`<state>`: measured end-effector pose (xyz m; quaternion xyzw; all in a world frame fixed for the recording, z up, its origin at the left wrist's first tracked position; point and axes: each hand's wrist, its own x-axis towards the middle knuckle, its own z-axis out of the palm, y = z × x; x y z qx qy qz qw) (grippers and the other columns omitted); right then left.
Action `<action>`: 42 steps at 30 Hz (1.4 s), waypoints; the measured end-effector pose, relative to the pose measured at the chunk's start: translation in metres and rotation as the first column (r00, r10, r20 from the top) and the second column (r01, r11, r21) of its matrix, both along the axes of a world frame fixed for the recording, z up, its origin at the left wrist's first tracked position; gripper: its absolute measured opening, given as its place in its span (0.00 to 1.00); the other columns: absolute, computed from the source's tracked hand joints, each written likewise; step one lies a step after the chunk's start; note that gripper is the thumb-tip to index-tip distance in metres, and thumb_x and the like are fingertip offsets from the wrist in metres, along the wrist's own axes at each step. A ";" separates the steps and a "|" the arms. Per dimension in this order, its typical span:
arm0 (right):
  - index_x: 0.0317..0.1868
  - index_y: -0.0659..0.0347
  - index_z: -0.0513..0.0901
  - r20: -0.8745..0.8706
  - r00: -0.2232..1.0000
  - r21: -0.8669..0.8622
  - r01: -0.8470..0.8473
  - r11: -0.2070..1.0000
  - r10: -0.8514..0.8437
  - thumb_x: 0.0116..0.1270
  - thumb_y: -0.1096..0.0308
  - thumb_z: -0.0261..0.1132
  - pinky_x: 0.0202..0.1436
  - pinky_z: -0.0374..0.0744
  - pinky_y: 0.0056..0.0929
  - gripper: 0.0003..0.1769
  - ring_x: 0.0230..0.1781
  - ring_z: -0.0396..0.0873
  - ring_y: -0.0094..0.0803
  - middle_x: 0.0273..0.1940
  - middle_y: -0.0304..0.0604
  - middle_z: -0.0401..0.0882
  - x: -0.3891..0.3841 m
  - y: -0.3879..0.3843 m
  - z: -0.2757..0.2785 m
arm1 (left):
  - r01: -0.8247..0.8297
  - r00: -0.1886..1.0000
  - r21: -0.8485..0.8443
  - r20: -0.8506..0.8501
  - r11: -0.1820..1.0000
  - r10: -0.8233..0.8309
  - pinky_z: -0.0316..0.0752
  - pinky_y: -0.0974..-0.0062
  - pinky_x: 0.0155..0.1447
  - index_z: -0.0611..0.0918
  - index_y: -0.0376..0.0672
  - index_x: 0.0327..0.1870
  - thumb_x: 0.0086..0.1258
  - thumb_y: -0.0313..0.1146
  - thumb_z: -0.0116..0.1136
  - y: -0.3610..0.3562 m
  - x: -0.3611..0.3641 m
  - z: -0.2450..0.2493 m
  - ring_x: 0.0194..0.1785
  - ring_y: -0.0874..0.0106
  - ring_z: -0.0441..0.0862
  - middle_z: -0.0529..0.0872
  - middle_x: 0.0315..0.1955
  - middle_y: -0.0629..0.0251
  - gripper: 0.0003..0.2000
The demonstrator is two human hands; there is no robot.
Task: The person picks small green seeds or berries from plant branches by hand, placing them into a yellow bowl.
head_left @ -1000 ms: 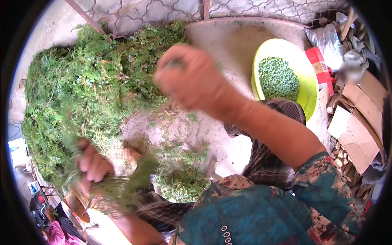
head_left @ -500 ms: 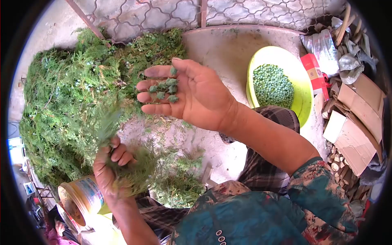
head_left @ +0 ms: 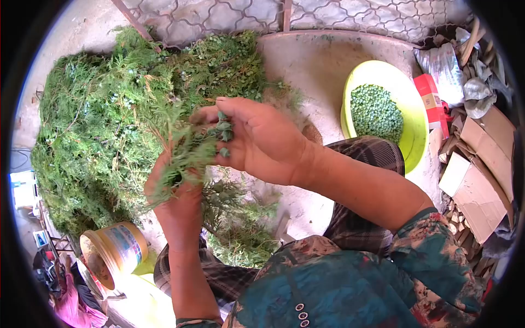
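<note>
My left hand (head_left: 178, 210) is closed around a leafy evergreen sprig (head_left: 192, 152), partly blurred, held up against the fingers of my right hand. Palm up, my right hand (head_left: 270, 141) carries several small green cones (head_left: 225, 130) at the base of its fingers. The sprig covers most of those fingers, so their tips are hidden. Behind both hands lies a large heap of cut evergreen branches (head_left: 98, 131). Below them, on the floor between my legs, is a smaller pile of sprigs (head_left: 243, 229).
A yellow-green basin (head_left: 418, 131) with many green cones (head_left: 376, 112) stands at the right. Beyond it are a red box (head_left: 429, 93), flattened cardboard (head_left: 476, 197) and wood scraps. A bucket (head_left: 123, 249) lies tipped at lower left, near a person in pink (head_left: 74, 303). Wire mesh (head_left: 219, 16) runs behind.
My left hand has moved up and right, bringing the sprig to my right hand. The fingers of my right hand, stretched out before, are now partly behind the sprig. The view has shifted slightly.
</note>
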<state>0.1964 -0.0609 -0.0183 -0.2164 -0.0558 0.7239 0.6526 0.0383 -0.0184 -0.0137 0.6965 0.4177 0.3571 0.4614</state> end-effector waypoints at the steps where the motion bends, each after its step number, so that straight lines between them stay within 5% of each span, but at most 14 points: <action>1: 0.49 0.66 0.72 0.001 1.000 0.001 0.002 1.000 -0.002 0.72 0.60 0.47 0.53 0.77 0.35 0.17 0.45 0.77 0.35 0.45 0.42 0.75 0.000 0.001 -0.003 | 0.003 1.000 0.055 -0.015 0.998 -0.002 0.73 0.80 0.48 0.79 0.34 0.47 0.58 0.22 0.61 -0.001 0.001 -0.001 0.40 0.78 0.78 0.84 0.38 0.64 0.14; 3: 0.47 0.65 0.73 0.041 0.999 0.001 -0.033 0.999 0.033 0.71 0.61 0.48 0.53 0.77 0.32 0.15 0.44 0.77 0.32 0.45 0.41 0.76 -0.001 0.002 -0.008 | 0.032 0.997 0.031 0.066 0.999 -0.034 0.73 0.80 0.46 0.79 0.34 0.47 0.58 0.19 0.59 -0.001 0.003 -0.001 0.40 0.78 0.78 0.83 0.37 0.64 0.14; 6: 0.46 0.65 0.73 -0.081 0.995 0.009 -0.059 0.998 0.060 0.70 0.63 0.49 0.54 0.78 0.35 0.14 0.45 0.77 0.35 0.44 0.43 0.75 -0.010 -0.001 -0.015 | 0.055 0.978 0.166 -0.205 0.985 -0.020 0.72 0.79 0.46 0.79 0.34 0.46 0.58 0.21 0.59 0.006 -0.005 -0.004 0.40 0.78 0.78 0.83 0.38 0.64 0.14; 12: 0.45 0.68 0.72 -0.205 0.975 -0.068 -0.101 0.993 0.085 0.69 0.66 0.52 0.51 0.81 0.39 0.13 0.44 0.78 0.40 0.43 0.48 0.74 -0.011 0.000 -0.014 | -0.135 0.982 -0.215 0.098 0.967 0.159 0.70 0.77 0.48 0.77 0.35 0.48 0.62 0.30 0.62 0.004 0.001 -0.003 0.42 0.76 0.77 0.82 0.37 0.65 0.15; 18: 0.44 0.68 0.73 -0.165 0.976 -0.074 -0.157 0.985 0.143 0.68 0.67 0.55 0.47 0.83 0.35 0.11 0.42 0.79 0.38 0.43 0.47 0.74 -0.008 -0.003 -0.011 | -0.093 0.912 -0.581 0.276 0.809 0.303 0.76 0.81 0.24 0.78 0.36 0.43 0.61 0.31 0.63 0.006 0.004 0.006 0.26 0.72 0.81 0.83 0.31 0.58 0.13; 21: 0.44 0.67 0.73 -0.137 0.983 -0.043 -0.126 0.991 0.119 0.66 0.68 0.59 0.47 0.82 0.31 0.11 0.42 0.79 0.35 0.42 0.44 0.75 -0.013 -0.005 -0.015 | -0.033 0.929 -0.711 0.238 0.703 0.285 0.77 0.80 0.26 0.78 0.36 0.41 0.61 0.30 0.63 0.007 0.003 0.013 0.28 0.73 0.82 0.83 0.31 0.59 0.11; 29: 0.43 0.63 0.74 0.154 0.977 -0.083 -0.137 0.987 0.148 0.63 0.70 0.61 0.39 0.79 0.22 0.10 0.36 0.78 0.24 0.36 0.38 0.76 -0.019 -0.006 -0.017 | -0.110 0.926 -0.578 0.235 0.809 0.294 0.73 0.81 0.26 0.80 0.41 0.37 0.61 0.35 0.65 0.002 0.007 -0.002 0.25 0.78 0.77 0.82 0.28 0.66 0.10; 32: 0.38 0.62 0.74 0.147 0.981 -0.128 -0.104 0.986 0.123 0.62 0.71 0.60 0.32 0.78 0.22 0.06 0.29 0.76 0.22 0.33 0.38 0.76 -0.011 -0.007 -0.017 | -0.333 0.868 -0.643 0.077 0.690 0.491 0.65 0.84 0.24 0.77 0.47 0.29 0.62 0.38 0.63 0.003 0.012 0.014 0.22 0.81 0.71 0.73 0.20 0.74 0.08; 34: 0.32 0.63 0.75 0.030 0.995 -0.146 -0.093 0.985 0.098 0.62 0.72 0.60 0.18 0.71 0.19 0.04 0.18 0.69 0.19 0.26 0.38 0.74 0.014 -0.005 -0.011 | -0.293 0.869 -0.684 0.101 0.668 0.485 0.64 0.84 0.22 0.77 0.48 0.29 0.63 0.38 0.63 0.007 0.013 0.022 0.21 0.82 0.70 0.73 0.19 0.75 0.08; 37: 0.26 0.65 0.73 0.116 0.992 0.027 0.055 0.998 -0.058 0.58 0.76 0.60 0.14 0.58 0.15 0.05 0.14 0.57 0.15 0.19 0.32 0.64 0.102 -0.021 0.026 | -0.128 0.875 -0.759 0.217 0.638 0.433 0.62 0.85 0.18 0.76 0.49 0.29 0.65 0.41 0.60 0.016 0.000 0.009 0.16 0.83 0.67 0.73 0.17 0.77 0.09; 38: 0.28 0.66 0.74 0.325 0.921 0.079 0.202 0.976 -0.217 0.63 0.72 0.58 0.15 0.59 0.15 0.07 0.15 0.57 0.15 0.18 0.30 0.61 0.131 -0.041 0.039 | -0.156 0.870 -0.752 0.202 0.641 0.449 0.62 0.85 0.17 0.76 0.49 0.29 0.65 0.41 0.60 0.015 0.001 0.008 0.15 0.83 0.66 0.73 0.17 0.77 0.09; 40: 0.33 0.64 0.76 0.636 0.518 0.225 0.585 0.779 -0.572 0.67 0.65 0.57 0.18 0.61 0.14 0.10 0.17 0.59 0.15 0.19 0.30 0.63 0.182 -0.088 0.045 | -0.181 0.884 -0.755 0.155 0.630 0.440 0.64 0.85 0.20 0.78 0.47 0.32 0.65 0.43 0.60 0.016 -0.005 0.011 0.17 0.83 0.69 0.74 0.18 0.76 0.10; 41: 0.37 0.63 0.77 0.891 -0.159 0.399 0.719 0.569 -0.425 0.62 0.64 0.61 0.25 0.72 0.24 0.10 0.21 0.72 0.27 0.22 0.37 0.71 0.217 -0.111 0.029 | -0.178 0.882 -0.757 0.161 0.628 0.444 0.64 0.85 0.20 0.78 0.47 0.32 0.65 0.43 0.60 0.015 -0.006 0.013 0.17 0.83 0.69 0.74 0.18 0.76 0.10; 42: 0.37 0.63 0.77 0.890 -0.166 0.405 0.715 0.570 -0.424 0.62 0.64 0.61 0.25 0.72 0.24 0.10 0.21 0.72 0.27 0.22 0.37 0.71 0.236 -0.144 0.003 | -0.220 0.901 -0.690 0.127 0.689 0.415 0.66 0.83 0.24 0.79 0.46 0.34 0.64 0.45 0.61 0.014 -0.007 0.015 0.20 0.82 0.70 0.75 0.20 0.75 0.12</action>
